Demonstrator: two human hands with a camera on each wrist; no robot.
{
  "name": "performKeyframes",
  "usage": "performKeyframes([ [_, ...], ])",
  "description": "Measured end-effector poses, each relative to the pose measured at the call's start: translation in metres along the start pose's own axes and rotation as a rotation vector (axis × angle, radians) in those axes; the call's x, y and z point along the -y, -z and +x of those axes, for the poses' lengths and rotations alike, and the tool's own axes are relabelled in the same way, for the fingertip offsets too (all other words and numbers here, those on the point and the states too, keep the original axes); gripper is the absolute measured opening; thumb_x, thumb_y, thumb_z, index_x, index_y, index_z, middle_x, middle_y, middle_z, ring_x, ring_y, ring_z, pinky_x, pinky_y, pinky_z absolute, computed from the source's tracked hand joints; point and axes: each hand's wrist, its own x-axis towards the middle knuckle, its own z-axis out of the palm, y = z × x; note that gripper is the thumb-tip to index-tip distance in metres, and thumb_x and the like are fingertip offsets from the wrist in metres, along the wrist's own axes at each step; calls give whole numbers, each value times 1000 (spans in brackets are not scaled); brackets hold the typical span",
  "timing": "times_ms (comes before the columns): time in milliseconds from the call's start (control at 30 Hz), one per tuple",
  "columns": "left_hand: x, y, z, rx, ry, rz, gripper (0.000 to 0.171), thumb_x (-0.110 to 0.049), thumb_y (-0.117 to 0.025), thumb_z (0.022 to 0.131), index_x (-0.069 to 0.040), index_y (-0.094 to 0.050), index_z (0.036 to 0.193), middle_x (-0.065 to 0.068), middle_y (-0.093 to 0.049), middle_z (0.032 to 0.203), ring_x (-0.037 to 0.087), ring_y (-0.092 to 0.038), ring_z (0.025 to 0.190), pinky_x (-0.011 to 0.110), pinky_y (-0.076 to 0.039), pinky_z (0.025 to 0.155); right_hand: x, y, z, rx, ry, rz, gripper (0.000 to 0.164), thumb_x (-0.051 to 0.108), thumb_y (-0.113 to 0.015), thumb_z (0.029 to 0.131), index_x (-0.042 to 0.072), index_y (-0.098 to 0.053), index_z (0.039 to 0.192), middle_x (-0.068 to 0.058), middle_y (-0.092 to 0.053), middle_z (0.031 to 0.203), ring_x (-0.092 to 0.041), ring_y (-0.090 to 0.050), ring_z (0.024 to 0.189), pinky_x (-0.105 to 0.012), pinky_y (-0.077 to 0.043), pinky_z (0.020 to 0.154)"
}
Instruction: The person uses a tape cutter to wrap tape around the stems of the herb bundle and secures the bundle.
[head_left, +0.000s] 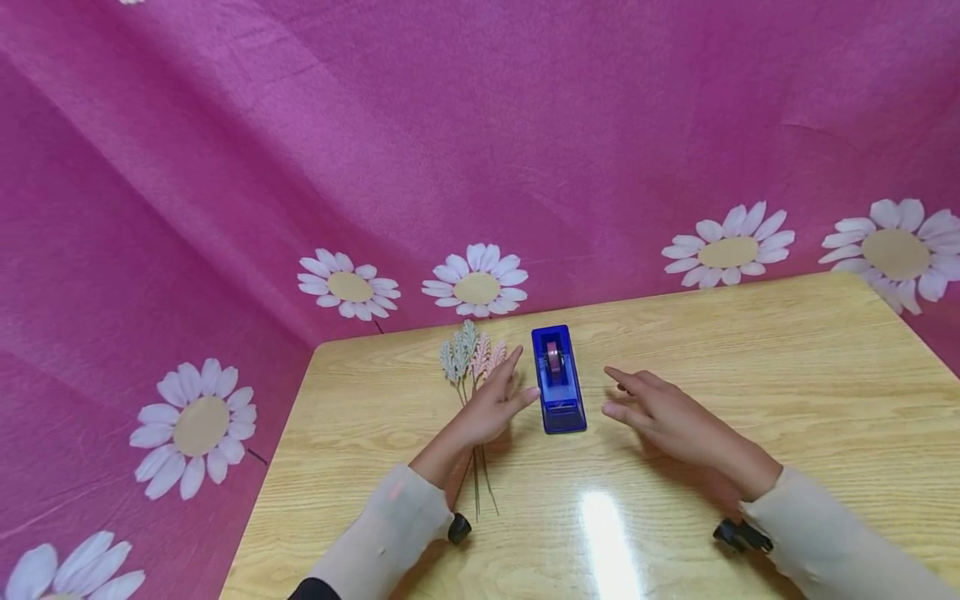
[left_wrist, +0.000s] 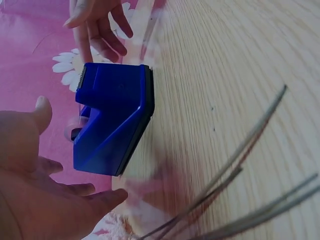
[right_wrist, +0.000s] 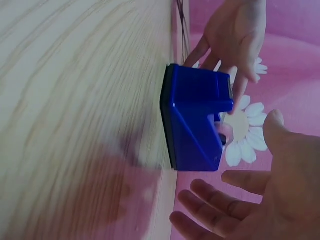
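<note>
A blue tape dispenser (head_left: 560,392) with a pinkish roll of tape (head_left: 553,357) in it stands on the wooden table between my two hands. My left hand (head_left: 489,407) is beside its left side, fingers spread and holding nothing. On the other side, my right hand (head_left: 667,417) hovers with relaxed fingers, a gap between it and the dispenser. Both wrist views show the dispenser (left_wrist: 112,115) upright on its dark base, its toothed cutting edge (right_wrist: 230,88) facing up. Partly hidden under the left hand and forearm lie artificial flower stems with pale green heads (head_left: 459,350) and pink heads (head_left: 486,357).
The wooden table (head_left: 750,350) reaches back to a magenta cloth (head_left: 540,150) printed with white daisies, which also hangs along the left side. Bare flower stems (head_left: 480,483) extend toward the front of the table, near the left sleeve.
</note>
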Motion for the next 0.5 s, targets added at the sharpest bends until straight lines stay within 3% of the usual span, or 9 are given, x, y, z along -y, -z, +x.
performKeyframes([
  [200, 0, -6, 8, -4, 33, -156, 77, -34, -59, 106, -27, -13, 167, 22, -21, 168, 42, -35, 148, 56, -33, 118, 8, -5, 8, 8, -1, 72, 64, 45, -55, 107, 6, -44, 156, -17, -61, 130, -32, -62, 117, -56, -51, 97],
  [300, -1, -8, 11, -16, 53, -191, 77, -34, -61, 105, -32, -15, 166, 22, -25, 167, 42, -40, 146, 55, -38, 115, 11, -7, 11, 13, 2, 96, 63, 45, -55, 107, 5, -46, 155, -15, -62, 127, -31, -63, 116, -54, -52, 95],
  [500, 0, -13, 18, -28, 33, -255, 77, -25, -63, 104, -34, -18, 166, 23, -25, 166, 45, -43, 143, 56, -44, 109, 15, -12, 17, 27, 1, 108, 63, 46, -53, 107, 5, -47, 154, -10, -63, 121, -27, -64, 111, -51, -54, 92],
])
